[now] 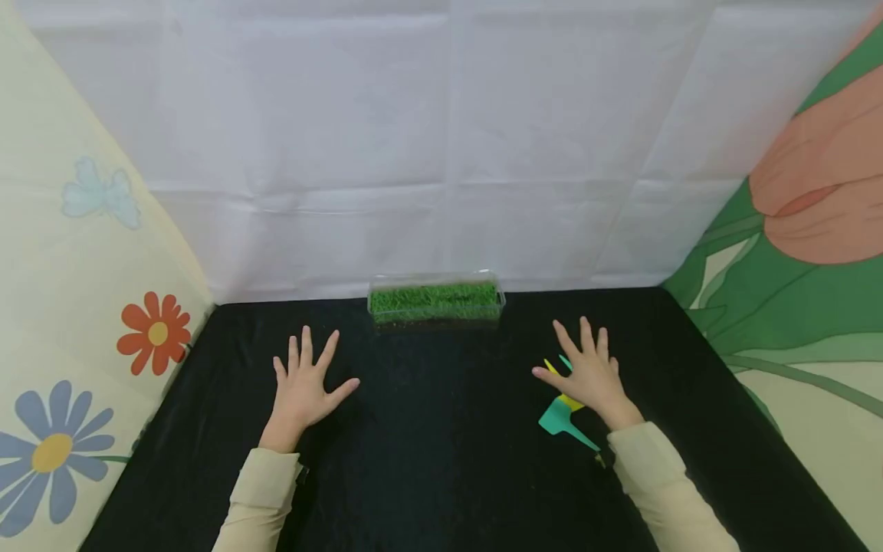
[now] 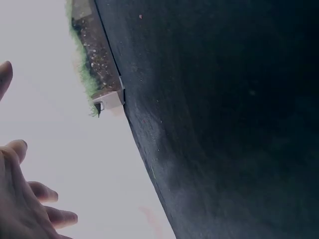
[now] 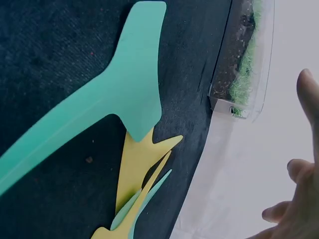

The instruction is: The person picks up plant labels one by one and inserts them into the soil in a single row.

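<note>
Centrally placed: clear grass tray (image 1: 435, 300) at black mat's (image 1: 441, 460) far edge. Left hand (image 1: 303, 387) near-left, spread flat. Right hand (image 1: 590, 374) near-right, spread over teal and yellow plant labels (image 1: 564, 418).

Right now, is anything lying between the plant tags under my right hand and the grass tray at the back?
Nothing visible: only bare black cloth lies between the plant tags under the right hand and the grass tray.
</note>
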{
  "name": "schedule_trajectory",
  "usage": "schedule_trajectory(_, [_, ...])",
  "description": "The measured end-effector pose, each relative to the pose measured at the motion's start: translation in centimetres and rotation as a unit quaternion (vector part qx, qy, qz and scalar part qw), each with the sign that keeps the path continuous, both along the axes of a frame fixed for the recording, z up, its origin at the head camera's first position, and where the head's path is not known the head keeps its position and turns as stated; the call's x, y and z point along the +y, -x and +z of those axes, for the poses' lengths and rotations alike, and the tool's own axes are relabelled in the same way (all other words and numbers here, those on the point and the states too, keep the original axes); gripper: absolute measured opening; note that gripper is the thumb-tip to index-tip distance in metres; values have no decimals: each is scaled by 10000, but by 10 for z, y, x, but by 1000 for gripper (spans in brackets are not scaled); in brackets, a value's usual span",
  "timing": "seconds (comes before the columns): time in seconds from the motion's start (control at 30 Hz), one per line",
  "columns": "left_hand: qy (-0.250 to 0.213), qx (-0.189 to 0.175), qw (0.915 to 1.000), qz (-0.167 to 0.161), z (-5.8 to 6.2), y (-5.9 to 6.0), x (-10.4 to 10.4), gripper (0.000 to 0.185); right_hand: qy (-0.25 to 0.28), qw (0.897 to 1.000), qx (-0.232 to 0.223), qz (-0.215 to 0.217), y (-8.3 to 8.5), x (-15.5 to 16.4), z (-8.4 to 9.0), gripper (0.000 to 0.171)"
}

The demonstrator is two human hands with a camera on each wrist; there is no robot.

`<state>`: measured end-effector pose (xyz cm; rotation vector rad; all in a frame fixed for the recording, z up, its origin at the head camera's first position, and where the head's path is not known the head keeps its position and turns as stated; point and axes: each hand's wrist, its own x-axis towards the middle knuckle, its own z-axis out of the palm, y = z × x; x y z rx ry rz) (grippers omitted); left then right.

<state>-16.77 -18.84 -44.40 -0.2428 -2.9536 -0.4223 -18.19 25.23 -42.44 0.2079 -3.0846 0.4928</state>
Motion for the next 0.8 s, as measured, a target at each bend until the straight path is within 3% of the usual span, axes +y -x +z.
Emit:
schedule_trajectory(0.23, [-691, -154, 9975, -38, 1, 5, -1, 74, 508, 9987, -38, 77, 9, 1, 2, 91])
schedule_trajectory(0.4, [-1283, 116, 9916, -76, -4, 14, 2, 63, 1012, 9947, 35, 185, 20, -1, 4, 81])
schedule_trajectory(0.6, [-2052, 417, 9777, -156, -10, 25, 5, 58, 1368, 9901, 200, 256, 32, -7, 1, 72])
schedule_trajectory(0.8, [-2673, 620, 9616, 98, -12, 34, 9, 45, 1688, 9854, 156, 170, 40, -13, -5, 64])
